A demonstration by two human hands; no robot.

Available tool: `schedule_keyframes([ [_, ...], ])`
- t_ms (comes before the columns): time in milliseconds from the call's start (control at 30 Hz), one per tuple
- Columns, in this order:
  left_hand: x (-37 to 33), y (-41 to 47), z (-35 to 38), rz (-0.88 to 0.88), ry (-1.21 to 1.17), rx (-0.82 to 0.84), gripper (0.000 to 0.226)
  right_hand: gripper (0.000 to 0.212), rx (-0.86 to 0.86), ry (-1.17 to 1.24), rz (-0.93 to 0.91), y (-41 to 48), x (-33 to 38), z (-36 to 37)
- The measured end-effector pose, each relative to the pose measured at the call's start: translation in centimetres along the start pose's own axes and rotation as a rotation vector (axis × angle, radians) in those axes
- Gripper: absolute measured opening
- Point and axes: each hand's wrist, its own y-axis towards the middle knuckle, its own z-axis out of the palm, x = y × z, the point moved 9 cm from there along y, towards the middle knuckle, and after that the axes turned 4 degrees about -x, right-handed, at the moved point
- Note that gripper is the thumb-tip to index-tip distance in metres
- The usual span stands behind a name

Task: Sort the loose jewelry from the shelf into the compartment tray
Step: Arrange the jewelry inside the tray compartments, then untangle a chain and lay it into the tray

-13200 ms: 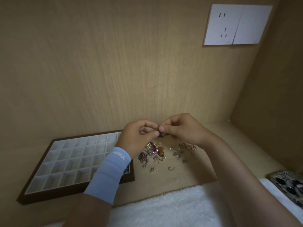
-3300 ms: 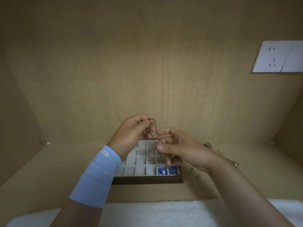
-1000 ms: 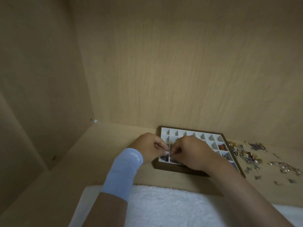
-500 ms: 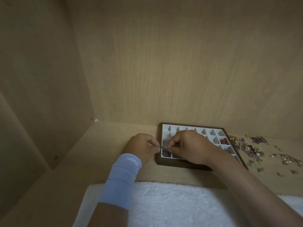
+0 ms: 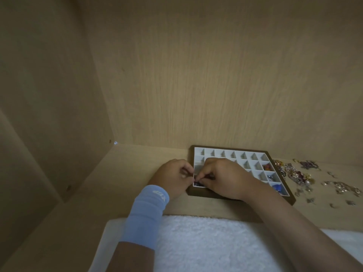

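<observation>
Two grips: left hand (image 5: pixel 172 179), right hand (image 5: pixel 222 179), pinching one dark piece (image 5: pixel 198 183) at one tray (image 5: pixel 229 149).

One camera on the person's head
It looks forward and down into the shelf (image 5: pixel 117 183) from close by; the tray (image 5: pixel 198 193) sits low, right of the middle, and the back wall (image 5: pixel 216 75) fills the top.

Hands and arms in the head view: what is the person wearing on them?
A light blue stretch sleeve covers the left forearm, with a small white logo near its wrist end. The right arm is unsleeved. The left hand and right hand wear no gloves.
</observation>
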Motion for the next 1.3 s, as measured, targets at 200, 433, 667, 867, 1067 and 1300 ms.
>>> schedule_keyframes([
  [200, -1.3, 0.0, 0.1, 0.036, 0.120, -0.091, 0.015, 0.017, 0.018, 0.112, 0.045, -0.3, -0.4, -1.7],
  [433, -8.4, 1.0, 2.5, 0.176, 0.149, -0.085, 0.011, 0.016, -0.083, 0.109, 0.241, -4.7, -9.2, -9.4],
  [667, -17.7, 3.3, 11.9, 0.262, 0.112, 0.068, 0.016, 0.007, -0.075, -0.108, 0.417, -10.0, -19.2, -12.4],
  [867, -18.8, 4.5, 16.6, 0.245, 0.231, 0.035, 0.026, 0.016, -0.014, -0.101, 0.369, -10.8, -20.9, -10.7],
  [1067, -18.3, 5.0, 17.6, 0.245, 0.223, -0.007, 0.026, 0.017, 0.030, -0.154, 0.250, -8.8, -20.5, -9.1],
  [1300, -17.7, 5.3, 17.5, 0.257, 0.186, -0.040, 0.027, 0.011, -0.035, -0.024, 0.310, -8.7, -21.6, -9.5],
])
